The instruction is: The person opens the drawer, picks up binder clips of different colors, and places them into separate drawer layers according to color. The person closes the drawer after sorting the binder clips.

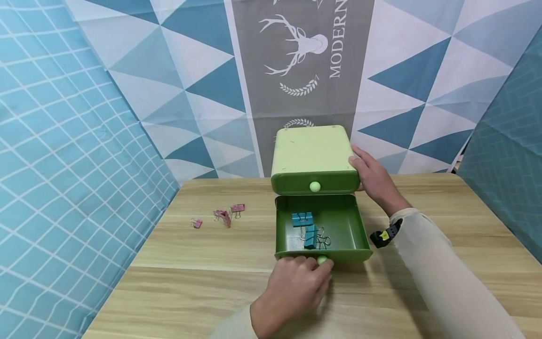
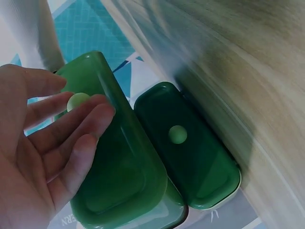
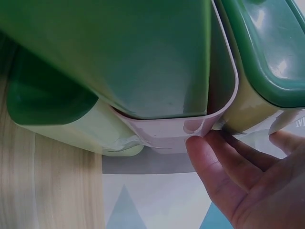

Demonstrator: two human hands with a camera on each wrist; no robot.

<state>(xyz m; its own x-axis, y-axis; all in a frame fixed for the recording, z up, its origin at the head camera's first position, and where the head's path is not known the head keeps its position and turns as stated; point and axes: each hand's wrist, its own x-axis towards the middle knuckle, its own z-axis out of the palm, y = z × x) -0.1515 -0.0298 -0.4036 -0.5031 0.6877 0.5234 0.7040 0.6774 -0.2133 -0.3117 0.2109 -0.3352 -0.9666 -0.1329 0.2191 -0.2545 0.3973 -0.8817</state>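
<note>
A small light-green cabinet point(image 1: 315, 148) with green drawer fronts stands against the back cloth. Its middle drawer point(image 1: 343, 230) is pulled out and holds teal binder clips point(image 1: 310, 235) with silver wire handles. At the drawer's front, my left hand point(image 1: 296, 285) has its fingers curled at the round pale-green knob point(image 1: 322, 260); in the left wrist view the fingers lie around that knob point(image 2: 78, 101). My right hand point(image 1: 374, 179) rests against the cabinet's right side. In the right wrist view its fingertips point(image 3: 198, 148) touch the pinkish casing point(image 3: 167, 129) around the open drawer.
Several pink binder clips point(image 1: 223, 215) lie on the wooden table point(image 1: 203, 254) left of the cabinet. The top drawer point(image 1: 292, 183) is closed. A closed bottom drawer point(image 2: 205, 162) shows in the left wrist view. Patterned cloths point(image 1: 203, 94) hang behind and beside the table.
</note>
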